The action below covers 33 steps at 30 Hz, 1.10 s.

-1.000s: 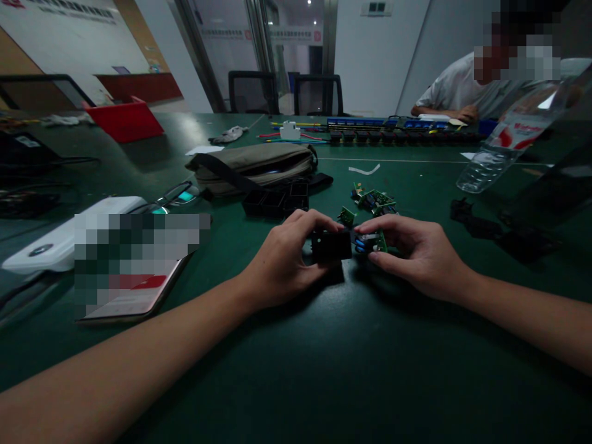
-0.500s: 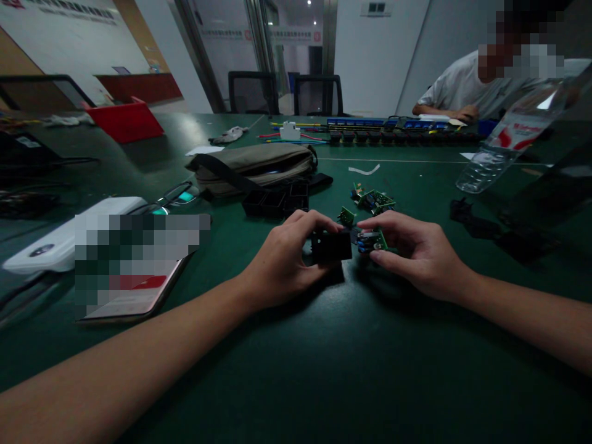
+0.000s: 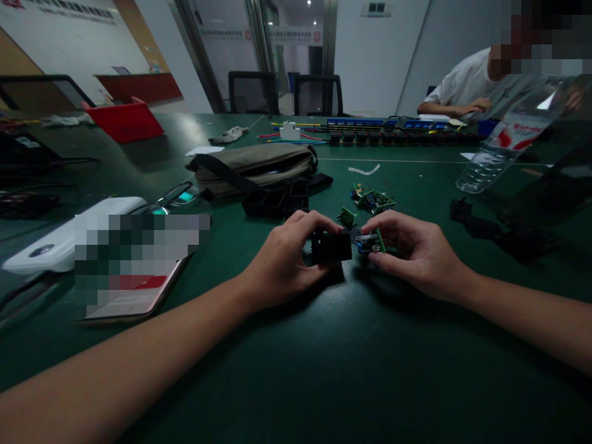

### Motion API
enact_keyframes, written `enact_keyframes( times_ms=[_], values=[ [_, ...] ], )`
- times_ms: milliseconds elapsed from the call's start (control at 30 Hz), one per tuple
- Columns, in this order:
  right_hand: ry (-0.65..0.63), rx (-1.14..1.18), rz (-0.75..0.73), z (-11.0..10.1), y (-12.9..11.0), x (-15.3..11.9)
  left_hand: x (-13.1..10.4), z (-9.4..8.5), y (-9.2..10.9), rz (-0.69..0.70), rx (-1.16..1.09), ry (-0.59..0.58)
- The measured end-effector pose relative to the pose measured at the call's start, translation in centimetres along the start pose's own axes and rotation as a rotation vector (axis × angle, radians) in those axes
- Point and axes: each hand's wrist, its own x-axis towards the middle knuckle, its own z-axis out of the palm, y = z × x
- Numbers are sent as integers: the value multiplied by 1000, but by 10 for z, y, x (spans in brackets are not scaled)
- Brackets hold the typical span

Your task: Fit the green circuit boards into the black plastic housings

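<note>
From far away, I look through the head camera at a dim room with a pale wall (image 3: 379, 68) and glass doors (image 3: 296, 55). The green table (image 3: 351, 370) fills most of my view, and its surface is smooth and a little shiny. Behind its far edge stand 2 dark chairs (image 3: 252, 92), and at the far right sits a person in a white shirt (image 3: 467, 77).

On the table, a long row of blue and black parts (image 3: 370, 131) lies near the far side. A khaki bag (image 3: 254, 166) lies nearer, and a clear bottle (image 3: 513, 132) stands tilted in my view at the right.

My 2 hands are near the middle, close to each other but apart. The left hand (image 3: 289, 262) is curved, with thumb below and fingers above, and it grips a black box (image 3: 333, 246). The right hand (image 3: 416, 253) is partly closed, and it pinches a green circuit board (image 3: 370, 242) with blue parts, just beside the box. Whether board and box touch, I cannot tell.

Beyond the left hand there are black open cases (image 3: 272, 201), against the bag. Beyond the right hand lie some loose boards (image 3: 377, 200).
</note>
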Motion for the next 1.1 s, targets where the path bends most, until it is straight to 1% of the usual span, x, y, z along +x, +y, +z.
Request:
enact_keyframes(
  times_ms=[200,1100],
  values=[
    [-4,48,10,1,2,0,0,0,0,-2,2,-6],
    [-8,52,20,0,1,0,1,-1,0,-6,0,-9]
  ],
)
